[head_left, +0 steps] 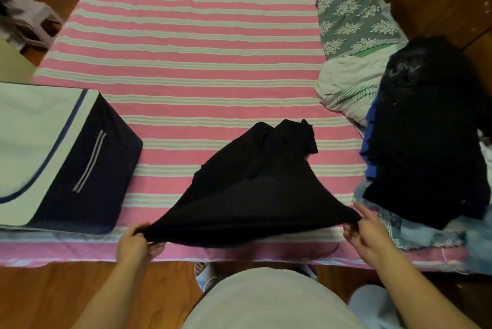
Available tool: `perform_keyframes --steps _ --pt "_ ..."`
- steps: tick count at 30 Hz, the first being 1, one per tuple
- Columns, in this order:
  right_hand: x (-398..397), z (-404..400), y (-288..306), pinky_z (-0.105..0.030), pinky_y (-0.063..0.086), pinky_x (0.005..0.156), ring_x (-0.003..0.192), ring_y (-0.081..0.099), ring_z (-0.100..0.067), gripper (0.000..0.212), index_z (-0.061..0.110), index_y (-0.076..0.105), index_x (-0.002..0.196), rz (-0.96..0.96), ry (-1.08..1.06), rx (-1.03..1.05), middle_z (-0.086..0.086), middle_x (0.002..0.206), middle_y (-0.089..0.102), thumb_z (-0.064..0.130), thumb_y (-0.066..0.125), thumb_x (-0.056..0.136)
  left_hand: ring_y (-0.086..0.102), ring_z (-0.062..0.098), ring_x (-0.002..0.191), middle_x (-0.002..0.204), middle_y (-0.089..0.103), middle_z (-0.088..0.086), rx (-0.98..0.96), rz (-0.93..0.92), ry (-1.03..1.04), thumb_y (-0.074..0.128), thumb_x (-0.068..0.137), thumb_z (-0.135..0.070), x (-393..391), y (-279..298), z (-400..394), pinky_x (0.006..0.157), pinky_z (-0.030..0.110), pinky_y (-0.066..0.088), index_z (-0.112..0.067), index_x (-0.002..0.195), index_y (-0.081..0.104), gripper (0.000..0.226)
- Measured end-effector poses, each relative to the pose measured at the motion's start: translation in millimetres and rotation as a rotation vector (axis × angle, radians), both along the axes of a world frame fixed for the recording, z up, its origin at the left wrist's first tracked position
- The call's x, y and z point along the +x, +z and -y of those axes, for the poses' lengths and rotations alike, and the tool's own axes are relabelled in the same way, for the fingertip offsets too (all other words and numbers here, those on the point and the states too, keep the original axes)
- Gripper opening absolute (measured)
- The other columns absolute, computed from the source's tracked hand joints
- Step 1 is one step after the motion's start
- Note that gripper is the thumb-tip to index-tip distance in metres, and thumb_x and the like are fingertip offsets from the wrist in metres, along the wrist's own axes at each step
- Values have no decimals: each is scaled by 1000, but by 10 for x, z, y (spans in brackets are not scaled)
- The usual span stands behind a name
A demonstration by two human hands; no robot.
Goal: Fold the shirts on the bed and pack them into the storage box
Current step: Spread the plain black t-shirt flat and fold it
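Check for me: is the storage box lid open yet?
No, the storage box on the bed's left side has its white lid lying flat and closed.

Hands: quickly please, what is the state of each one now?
Left hand: grips the near edge of the black shirt.
Right hand: pinches the same edge.

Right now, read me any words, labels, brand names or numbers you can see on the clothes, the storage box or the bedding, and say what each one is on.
Nothing here can be read for certain.
Top black shirt in the clothes pile: a pale print, perhaps lettering, too blurred to read.
Black shirt held by the hands: no visible text.
Storage box: only stripes and trim, no label visible.
Pillow: floral pattern only, no text.
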State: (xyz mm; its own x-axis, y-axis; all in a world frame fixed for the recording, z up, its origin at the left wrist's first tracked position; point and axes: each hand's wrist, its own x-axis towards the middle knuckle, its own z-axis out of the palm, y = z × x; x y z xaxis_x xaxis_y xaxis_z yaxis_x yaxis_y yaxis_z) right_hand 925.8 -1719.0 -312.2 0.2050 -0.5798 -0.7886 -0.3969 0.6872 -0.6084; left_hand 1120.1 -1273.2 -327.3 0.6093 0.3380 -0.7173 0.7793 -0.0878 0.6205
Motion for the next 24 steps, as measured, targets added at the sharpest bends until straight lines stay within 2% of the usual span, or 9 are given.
perform_keyframes --steps 2,5,10,13,16,18,20,22,24 --pt "-443 -86 -157 -22 51 43 58 61 -17 57 23 55 130 -75 43 52 -19 90 62 -14 26 98 64 42 78 120 61 34 -9 -54 -20 28 96 16 -169 -161 -184 60 41 55 -1 105 60 37" --pt "-837 -161 -306 -24 55 44 86 64 -29 44 8 64 119 -193 77 107 -21 115 64 -11 30 99 65 42 82 122 62 34 -22 -79 -75 32 92 19 -254 -216 -201 54 40 59 -1 97 63 38" --pt "-13 202 13 -32 58 49 75 60 -29 30 4 67 93 -57 -71 -66 -25 110 61 -13 42 94 61 43 107 131 55 34 -180 97 -23 31 98 16 432 184 406 88 42 54 7 131 55 42" --pt "877 718 803 -32 61 59 70 57 -23 32 12 61 80 237 -215 -134 -18 91 61 -11 45 95 62 36 113 135 56 25 -271 335 -121 37 100 11 1254 884 785 86 31 58 5 140 49 42" --pt "1622 1280 1917 -28 55 43 76 62 -25 33 15 63 82 503 -212 -221 -15 98 63 -8 44 96 63 28 109 124 60 26 -399 635 -229 44 101 8 1954 2020 1125 83 17 55 7 125 59 28" --pt "1902 1489 2606 -28 57 49 83 65 -24 35 15 65 85 610 -171 -294 -15 105 64 -5 40 98 66 26 102 111 66 21 -509 757 -133 38 99 7 2290 2707 1275 74 23 60 -6 104 64 29" --pt "2009 1547 3166 -32 61 65 92 66 -24 33 15 65 88 696 -143 -344 -13 110 63 -3 40 98 68 27 104 101 68 11 -535 843 -144 36 92 5 2412 3249 1284 82 34 62 -10 99 63 32" --pt "2016 1523 3510 -39 62 81 104 65 -29 31 13 67 92 780 -136 -337 -16 120 61 -7 43 90 70 28 106 107 68 13 -470 961 -321 38 85 11 2407 3563 1210 90 38 60 -8 108 64 40" --pt "1943 1432 3658 -38 62 79 107 62 -32 45 11 66 94 816 -138 -368 -16 117 58 -18 39 72 70 25 103 112 69 13 -220 1071 -484 51 89 15 2349 3649 1082 81 28 60 -12 116 66 41"
